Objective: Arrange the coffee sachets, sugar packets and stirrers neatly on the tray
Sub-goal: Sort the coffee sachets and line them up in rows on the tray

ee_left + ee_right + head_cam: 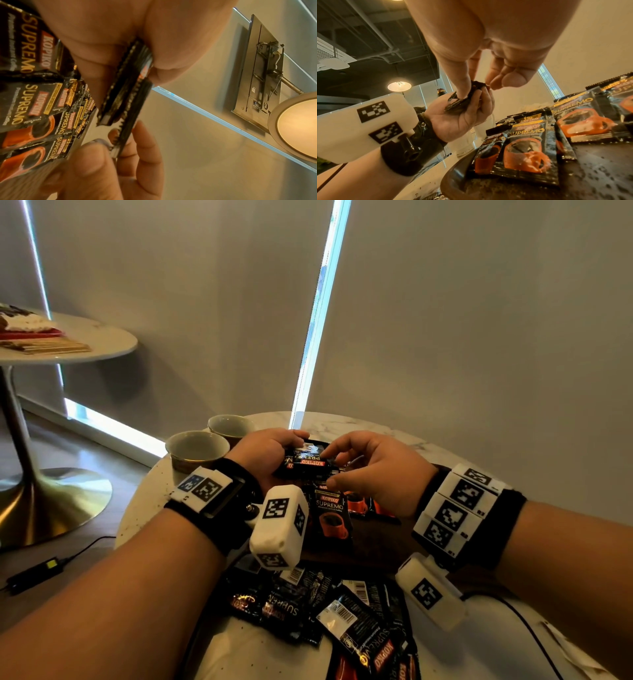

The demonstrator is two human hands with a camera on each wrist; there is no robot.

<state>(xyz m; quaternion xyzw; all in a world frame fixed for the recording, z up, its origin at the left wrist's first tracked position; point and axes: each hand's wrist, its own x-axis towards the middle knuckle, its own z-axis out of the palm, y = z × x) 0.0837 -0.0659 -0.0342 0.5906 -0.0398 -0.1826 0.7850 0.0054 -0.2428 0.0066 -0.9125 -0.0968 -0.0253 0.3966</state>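
A small stack of black coffee sachets (303, 462) is held a little above the far end of the dark wooden tray (376, 542). My left hand (274, 453) grips the stack's left end in its curled fingers. My right hand (370, 470) pinches the right end between thumb and fingertips. In the left wrist view the stack (126, 86) shows edge-on, with the right hand's fingers (142, 148) at its end. In the right wrist view the thumb presses on the stack (462, 100). Several sachets (522, 148) lie face up in overlapping rows on the tray (599, 169).
A loose heap of sachets (308, 604) lies on the round marble table (359, 422) in front of the tray. Two cups (197, 448) stand at the table's left edge. A cable (513, 611) runs over the table at the right. A second table (85, 337) stands far left.
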